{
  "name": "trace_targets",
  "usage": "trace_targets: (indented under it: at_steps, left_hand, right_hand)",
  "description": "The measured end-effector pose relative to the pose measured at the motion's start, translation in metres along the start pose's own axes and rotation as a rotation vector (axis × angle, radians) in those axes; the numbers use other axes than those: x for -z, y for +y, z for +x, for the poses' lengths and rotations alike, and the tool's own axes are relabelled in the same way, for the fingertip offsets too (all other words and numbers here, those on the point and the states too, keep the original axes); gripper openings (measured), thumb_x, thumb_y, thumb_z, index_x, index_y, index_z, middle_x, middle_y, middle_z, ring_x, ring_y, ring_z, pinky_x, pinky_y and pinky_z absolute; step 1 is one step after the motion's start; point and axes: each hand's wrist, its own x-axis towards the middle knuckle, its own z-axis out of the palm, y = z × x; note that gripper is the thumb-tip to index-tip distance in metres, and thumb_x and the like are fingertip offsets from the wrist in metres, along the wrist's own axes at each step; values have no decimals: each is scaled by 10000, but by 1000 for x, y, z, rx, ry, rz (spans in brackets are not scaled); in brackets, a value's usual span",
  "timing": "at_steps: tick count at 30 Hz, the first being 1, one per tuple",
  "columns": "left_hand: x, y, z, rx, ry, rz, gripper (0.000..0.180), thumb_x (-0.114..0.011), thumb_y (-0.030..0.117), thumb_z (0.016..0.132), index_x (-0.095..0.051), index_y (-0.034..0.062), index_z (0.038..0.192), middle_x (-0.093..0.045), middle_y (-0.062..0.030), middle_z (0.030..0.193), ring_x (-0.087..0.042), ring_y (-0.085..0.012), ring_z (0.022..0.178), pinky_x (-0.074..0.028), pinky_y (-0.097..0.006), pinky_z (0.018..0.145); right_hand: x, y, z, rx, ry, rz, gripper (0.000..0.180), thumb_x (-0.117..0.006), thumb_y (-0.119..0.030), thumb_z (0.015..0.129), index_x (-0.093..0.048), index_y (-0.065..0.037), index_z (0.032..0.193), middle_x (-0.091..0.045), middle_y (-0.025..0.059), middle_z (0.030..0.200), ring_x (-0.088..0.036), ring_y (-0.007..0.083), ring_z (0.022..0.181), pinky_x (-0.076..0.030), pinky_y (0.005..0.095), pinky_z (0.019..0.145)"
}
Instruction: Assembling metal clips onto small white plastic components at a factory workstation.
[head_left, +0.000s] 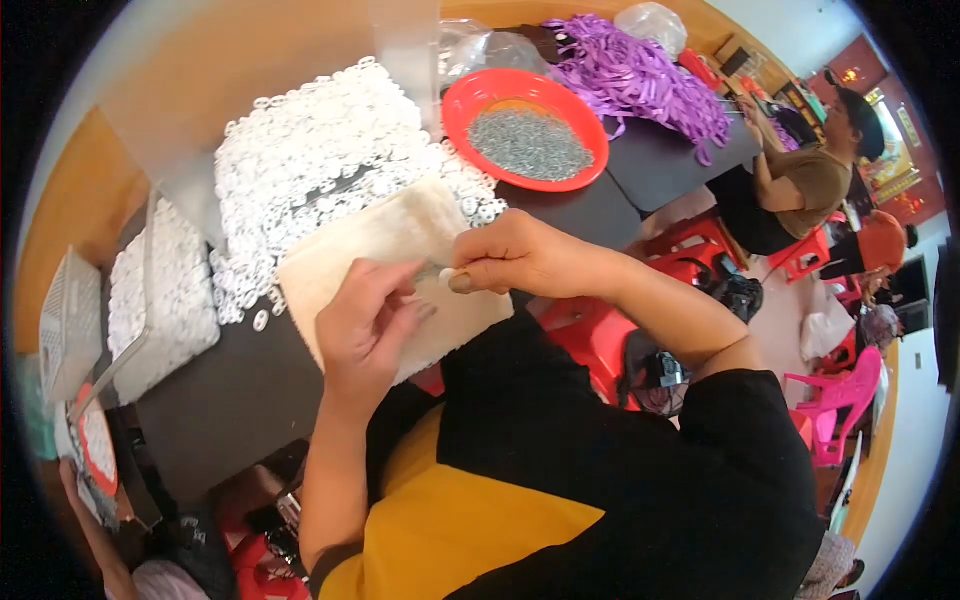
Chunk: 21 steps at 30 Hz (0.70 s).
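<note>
- The work surface is a dark table [250, 385] set against a tan wooden floor; straight edges curve near the rim of the view.
- A cream towel [385, 250] lies on the table's near edge, directly under both hands.
- The right hand [520, 255] has its fingers drawn together, thumb and forefinger pinching a small white ring piece [447, 273] just above the towel.
- The left hand [365, 325] is loosely curled, its fingertips [415, 305] meeting close beside that same piece; whether it grips anything of its own cannot be told.
- Behind the towel sits a big heap of white plastic rings [320, 160], touching the towel's far edge, with a few strays spilled on the table.
- To the left, a clear tray [160, 290] holds more white rings.
- A red bowl [480, 90] of small grey metal parts stands behind the heap, to the right.
- Further back lies a pile of purple ribbon loops [640, 70] (with clear plastic bags beside it).
- Another person [800, 190] sits at the table's far right corner, on a red plastic stool.
- A pink plastic chair [840, 405] and more red stools stand on the pale floor to the right.
</note>
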Motion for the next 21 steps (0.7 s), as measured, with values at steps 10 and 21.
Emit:
trace_targets:
  at_steps: [10, 21]
  left_hand:
    - [-2, -4, -3, 11, 47, 46, 284, -752, -71, 715, -649, -16, 974, -570, -26, 773, -502, -84, 626, -400, -209, 562]
    - [-7, 2, -5, -48, 129, 220, 216, -764, 8, 746, -636, 5, 920, -553, -18, 722, -496, -84, 584, -387, -215, 526]
  right_hand:
    - [-7, -3, 22, 15, -161, 249, 243, -593, -248, 926, -608, -41, 800, -480, -23, 585, -437, 65, 554, -333, 239, 522]
    - [-12, 4, 22, 40, -173, 459, 223, -579, -226, 899, -605, -48, 767, -493, -23, 572, -433, 55, 534, -305, 230, 503]
